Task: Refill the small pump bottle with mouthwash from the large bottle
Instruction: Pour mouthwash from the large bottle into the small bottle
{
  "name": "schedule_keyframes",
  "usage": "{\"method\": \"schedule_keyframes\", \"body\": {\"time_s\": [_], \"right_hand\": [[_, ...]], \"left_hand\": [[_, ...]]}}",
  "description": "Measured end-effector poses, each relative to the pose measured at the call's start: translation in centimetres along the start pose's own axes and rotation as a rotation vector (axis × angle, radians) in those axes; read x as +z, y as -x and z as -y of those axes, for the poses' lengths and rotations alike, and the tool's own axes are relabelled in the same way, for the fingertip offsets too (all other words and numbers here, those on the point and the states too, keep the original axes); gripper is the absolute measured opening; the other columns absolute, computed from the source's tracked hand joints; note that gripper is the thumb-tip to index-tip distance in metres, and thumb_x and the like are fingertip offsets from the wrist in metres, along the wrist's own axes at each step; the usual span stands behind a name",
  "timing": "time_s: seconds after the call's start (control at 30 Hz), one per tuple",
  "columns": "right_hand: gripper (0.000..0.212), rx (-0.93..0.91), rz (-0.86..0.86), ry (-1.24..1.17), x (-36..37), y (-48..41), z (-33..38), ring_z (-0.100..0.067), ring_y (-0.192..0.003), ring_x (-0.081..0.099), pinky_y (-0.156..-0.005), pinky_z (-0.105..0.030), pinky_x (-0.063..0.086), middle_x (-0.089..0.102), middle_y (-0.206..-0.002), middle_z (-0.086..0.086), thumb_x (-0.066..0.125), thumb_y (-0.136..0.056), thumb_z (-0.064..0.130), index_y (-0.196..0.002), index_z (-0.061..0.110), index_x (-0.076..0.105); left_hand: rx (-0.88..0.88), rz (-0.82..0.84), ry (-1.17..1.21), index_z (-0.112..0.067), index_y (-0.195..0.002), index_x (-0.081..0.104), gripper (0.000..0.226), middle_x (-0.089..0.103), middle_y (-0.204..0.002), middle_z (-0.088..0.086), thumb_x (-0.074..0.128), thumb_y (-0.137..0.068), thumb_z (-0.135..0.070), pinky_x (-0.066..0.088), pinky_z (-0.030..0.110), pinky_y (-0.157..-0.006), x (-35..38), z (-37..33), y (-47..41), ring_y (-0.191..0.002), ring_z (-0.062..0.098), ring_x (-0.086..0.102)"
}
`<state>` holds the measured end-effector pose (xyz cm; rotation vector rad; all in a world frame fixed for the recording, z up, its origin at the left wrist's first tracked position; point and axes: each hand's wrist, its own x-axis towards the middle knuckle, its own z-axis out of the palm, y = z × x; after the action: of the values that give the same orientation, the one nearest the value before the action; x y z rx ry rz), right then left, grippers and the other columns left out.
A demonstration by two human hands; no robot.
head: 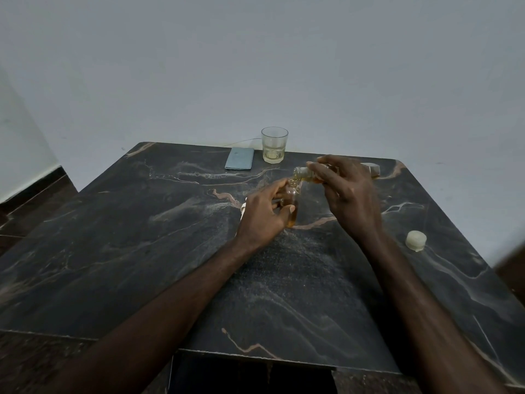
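Note:
The small clear bottle (pixel 292 204) stands upright on the dark marble table (pixel 170 251), partly filled with amber liquid. My left hand (pixel 262 216) grips it around its body. My right hand (pixel 345 193) holds the large bottle (pixel 306 174) tipped on its side, its open neck right over the small bottle's mouth. A thin stream of amber mouthwash runs from the neck into the small bottle. Most of the large bottle is hidden behind my right hand; its far end (pixel 372 168) shows beyond the fingers. Something white (pixel 243 209) peeks out left of my left hand.
A drinking glass (pixel 274 145) with a little pale liquid stands at the table's far edge, next to a light blue phone (pixel 239 158). A whitish cap (pixel 416 240) lies near the right edge. A wall rises right behind the table.

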<state>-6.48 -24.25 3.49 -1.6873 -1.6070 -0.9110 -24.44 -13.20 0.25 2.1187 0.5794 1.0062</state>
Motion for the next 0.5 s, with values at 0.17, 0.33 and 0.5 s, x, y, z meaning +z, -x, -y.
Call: {"method": "schedule_keyframes", "body": {"time_s": [0.17, 0.33, 0.5], "right_hand": [[0.051, -0.001, 0.0, 0.002, -0.02, -0.01, 0.08, -0.03, -0.112, 0.062, -0.089, -0.046, 0.049, 0.065, -0.132, -0.011, 0.07, -0.089, -0.005, -0.134, 0.017, 0.069], [0.05, 0.003, -0.001, 0.008, -0.07, -0.02, 0.15, -0.029, -0.112, 0.062, -0.088, -0.044, 0.049, 0.065, -0.132, -0.011, 0.07, -0.089, -0.005, -0.134, 0.018, 0.069], [0.05, 0.007, 0.003, 0.02, -0.11, -0.05, 0.27, -0.029, -0.113, 0.062, -0.089, -0.043, 0.049, 0.065, -0.132, -0.012, 0.07, -0.089, -0.005, -0.134, 0.017, 0.069]], "left_hand": [[-0.001, -0.002, -0.01, -0.01, -0.146, 0.056, 0.059, 0.069, -0.129, 0.007, 0.077, -0.09, -0.01, 0.049, 0.006, -0.093, -0.09, -0.07, 0.04, -0.114, 0.009, 0.064], [0.006, -0.012, -0.021, -0.008, -0.144, 0.056, 0.059, 0.069, -0.128, 0.008, 0.078, -0.09, -0.008, 0.044, -0.003, -0.088, -0.14, -0.11, 0.05, -0.111, 0.008, 0.062], [0.006, -0.002, -0.007, -0.01, -0.146, 0.055, 0.06, 0.069, -0.131, 0.008, 0.077, -0.09, -0.009, 0.052, 0.016, -0.097, 0.06, 0.29, -0.1, -0.119, 0.015, 0.066]]}}
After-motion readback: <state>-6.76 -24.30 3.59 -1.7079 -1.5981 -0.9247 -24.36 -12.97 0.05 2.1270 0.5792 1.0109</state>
